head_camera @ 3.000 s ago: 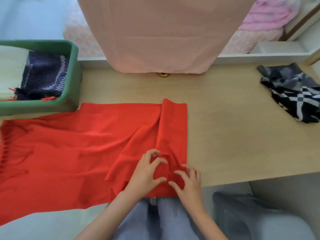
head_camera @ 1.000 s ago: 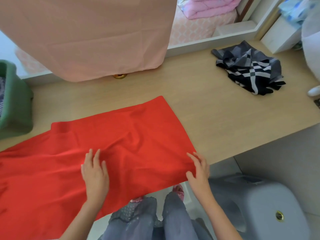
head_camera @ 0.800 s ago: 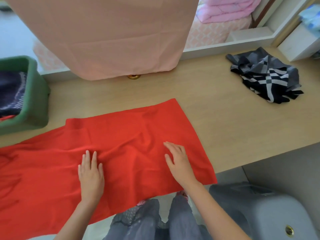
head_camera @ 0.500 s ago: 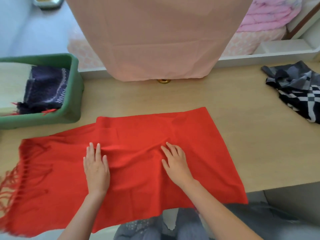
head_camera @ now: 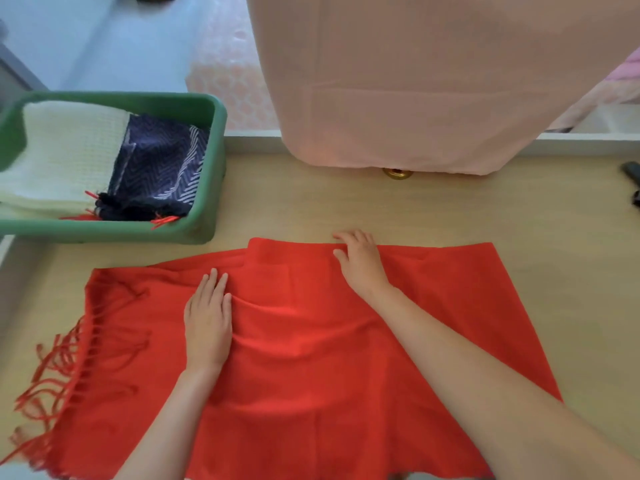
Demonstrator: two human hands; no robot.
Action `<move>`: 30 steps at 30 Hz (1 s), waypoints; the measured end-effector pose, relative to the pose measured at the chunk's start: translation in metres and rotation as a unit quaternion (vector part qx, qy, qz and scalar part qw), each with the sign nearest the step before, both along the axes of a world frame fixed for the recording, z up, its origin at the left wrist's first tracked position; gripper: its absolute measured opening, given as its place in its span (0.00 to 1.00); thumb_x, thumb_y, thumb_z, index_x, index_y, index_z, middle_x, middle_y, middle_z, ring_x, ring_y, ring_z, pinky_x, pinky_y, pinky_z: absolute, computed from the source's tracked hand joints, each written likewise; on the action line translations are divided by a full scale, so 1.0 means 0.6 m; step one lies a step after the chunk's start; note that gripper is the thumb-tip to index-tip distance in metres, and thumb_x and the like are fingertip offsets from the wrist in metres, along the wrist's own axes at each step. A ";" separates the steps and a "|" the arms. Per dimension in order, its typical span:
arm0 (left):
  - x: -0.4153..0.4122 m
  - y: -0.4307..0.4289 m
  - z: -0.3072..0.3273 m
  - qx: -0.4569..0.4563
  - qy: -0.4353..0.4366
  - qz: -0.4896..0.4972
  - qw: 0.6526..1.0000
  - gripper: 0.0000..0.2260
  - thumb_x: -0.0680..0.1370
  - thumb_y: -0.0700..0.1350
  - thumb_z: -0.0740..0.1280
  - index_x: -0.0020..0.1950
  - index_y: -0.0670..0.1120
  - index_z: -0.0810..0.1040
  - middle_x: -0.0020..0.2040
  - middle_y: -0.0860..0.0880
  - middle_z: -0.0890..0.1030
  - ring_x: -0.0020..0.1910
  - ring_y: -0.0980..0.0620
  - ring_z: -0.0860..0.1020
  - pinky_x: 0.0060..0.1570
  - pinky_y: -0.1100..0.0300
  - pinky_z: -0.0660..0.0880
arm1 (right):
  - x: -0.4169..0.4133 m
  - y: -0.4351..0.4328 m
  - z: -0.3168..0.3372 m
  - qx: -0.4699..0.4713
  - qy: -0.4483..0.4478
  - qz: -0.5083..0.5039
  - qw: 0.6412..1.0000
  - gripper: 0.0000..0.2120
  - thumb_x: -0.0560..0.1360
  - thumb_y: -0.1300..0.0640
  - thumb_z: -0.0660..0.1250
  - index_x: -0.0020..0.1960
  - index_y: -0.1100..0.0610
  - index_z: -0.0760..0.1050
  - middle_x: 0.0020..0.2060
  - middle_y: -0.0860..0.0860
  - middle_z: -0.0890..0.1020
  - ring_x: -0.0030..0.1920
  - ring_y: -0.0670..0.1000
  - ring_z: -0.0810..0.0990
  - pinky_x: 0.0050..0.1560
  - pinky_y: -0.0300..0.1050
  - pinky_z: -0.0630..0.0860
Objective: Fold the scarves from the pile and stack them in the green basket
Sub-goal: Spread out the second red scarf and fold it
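Note:
A red scarf (head_camera: 311, 358) with a fringe at its left end lies spread across the wooden table (head_camera: 346, 209). My left hand (head_camera: 207, 323) rests flat on it, fingers together, left of centre. At the scarf's far edge my right hand (head_camera: 360, 261) presses down, fingertips curled over the edge. The green basket (head_camera: 207, 223) stands at the back left of the table. It holds a folded cream scarf (head_camera: 65, 150) and a folded navy patterned scarf (head_camera: 159, 168), with red fringe peeking out below them.
A pink cloth (head_camera: 433, 81) hangs down to the table's back edge, with a small brass knob (head_camera: 397, 173) under it. A dark scrap of the black-and-white scarf (head_camera: 632, 174) shows at the right edge. Bare table lies between basket and cloth.
My right hand slid from the scarf's middle up to its far edge. My left hand stayed flat on the cloth. The view swung left, so the basket shows fully and the checked scarf nearly left view.

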State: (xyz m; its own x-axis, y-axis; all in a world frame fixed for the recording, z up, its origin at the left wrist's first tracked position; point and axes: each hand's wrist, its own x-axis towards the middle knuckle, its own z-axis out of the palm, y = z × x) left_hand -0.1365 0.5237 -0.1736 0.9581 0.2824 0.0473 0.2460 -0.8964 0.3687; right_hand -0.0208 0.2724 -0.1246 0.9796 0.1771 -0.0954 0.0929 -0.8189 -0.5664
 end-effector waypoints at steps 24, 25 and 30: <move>0.011 0.001 -0.014 0.080 0.032 -0.006 0.996 0.23 0.81 0.50 0.48 0.77 0.49 0.59 0.77 0.50 0.58 0.76 0.52 0.55 0.73 0.52 0.53 | 0.104 -0.165 0.004 -0.142 0.106 0.076 0.981 0.02 0.77 0.58 0.65 0.47 0.54 0.72 0.45 0.54 0.81 0.49 0.58 0.79 0.46 0.49 0.70; 0.012 0.000 -0.013 0.083 0.031 -0.015 0.996 0.23 0.81 0.49 0.48 0.77 0.49 0.59 0.77 0.50 0.58 0.76 0.52 0.55 0.73 0.51 0.53 | 0.110 -0.189 0.009 -0.159 0.111 0.072 0.978 0.02 0.77 0.57 0.65 0.47 0.54 0.73 0.45 0.54 0.80 0.49 0.58 0.79 0.46 0.49 0.70; 0.013 -0.002 -0.012 0.083 0.028 -0.042 0.995 0.24 0.81 0.51 0.49 0.77 0.49 0.58 0.77 0.50 0.57 0.76 0.51 0.55 0.73 0.50 0.53 | 0.112 -0.216 0.000 -0.151 0.113 0.060 0.980 0.04 0.76 0.55 0.67 0.46 0.54 0.73 0.39 0.49 0.77 0.46 0.57 0.78 0.42 0.47 0.68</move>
State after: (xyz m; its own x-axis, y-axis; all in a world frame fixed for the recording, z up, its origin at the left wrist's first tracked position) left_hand -0.1289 0.5225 -0.1811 0.9806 0.1932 0.0321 0.1830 -0.9623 0.2013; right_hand 0.0462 0.1428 -0.1248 0.9014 0.2203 -0.3727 0.0995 -0.9433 -0.3168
